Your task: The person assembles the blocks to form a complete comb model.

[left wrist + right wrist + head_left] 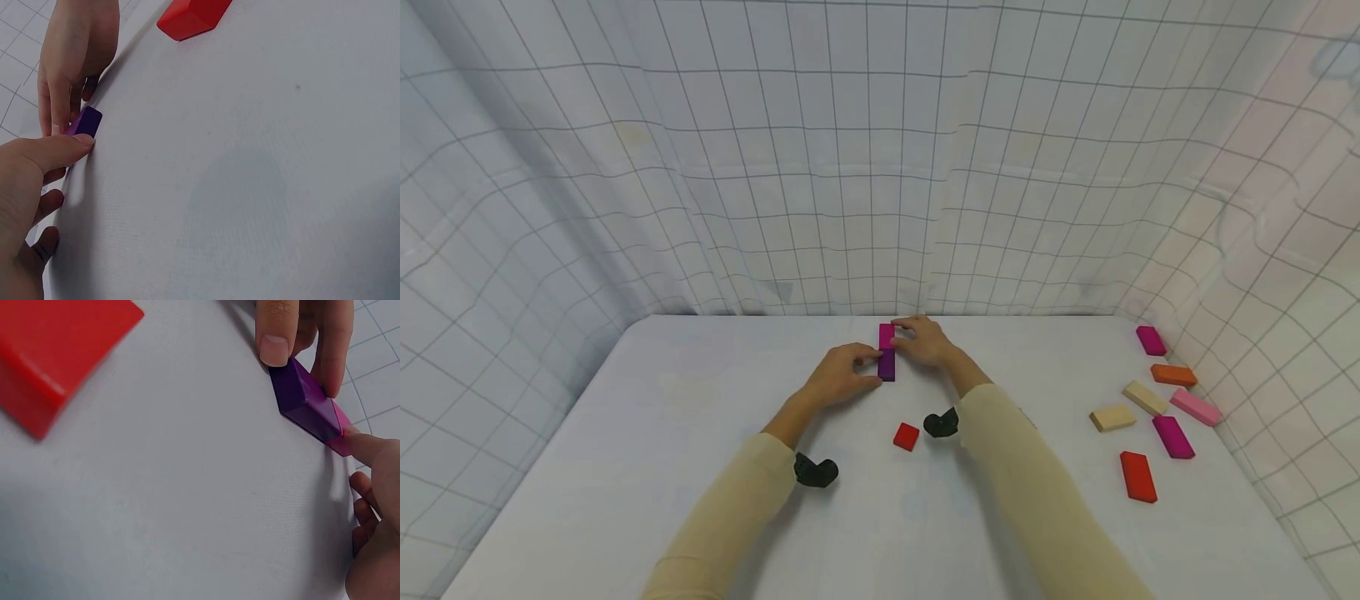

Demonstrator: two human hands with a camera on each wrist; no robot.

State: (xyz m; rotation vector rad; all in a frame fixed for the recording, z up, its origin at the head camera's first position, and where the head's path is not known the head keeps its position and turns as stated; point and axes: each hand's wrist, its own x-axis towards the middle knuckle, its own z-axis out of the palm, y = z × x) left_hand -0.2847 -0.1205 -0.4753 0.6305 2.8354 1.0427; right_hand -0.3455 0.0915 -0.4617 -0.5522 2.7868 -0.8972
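Note:
A purple block (pixel 887 367) and a magenta block (pixel 887 336) lie end to end in a line near the far edge of the white table. My left hand (pixel 838 375) holds the purple block from the left, thumb by its near end and index finger close to the joint. From the right, my right hand (pixel 928 342) holds the magenta block between thumb and index finger. The right wrist view shows the purple block (pixel 306 400) meeting the magenta one (pixel 339 447), which fingers partly cover. Nearer me, between the forearms, lies a small red block (pixel 906 437).
At the table's right lie several loose blocks: magenta (pixel 1151 340), orange (pixel 1173 374), light pink (pixel 1196 407), cream (pixel 1112 417) and a longer red one (pixel 1138 477). Grid-patterned white curtains (pixel 865 167) hang behind and on both sides. Each wrist carries a dark camera mount (pixel 816 472).

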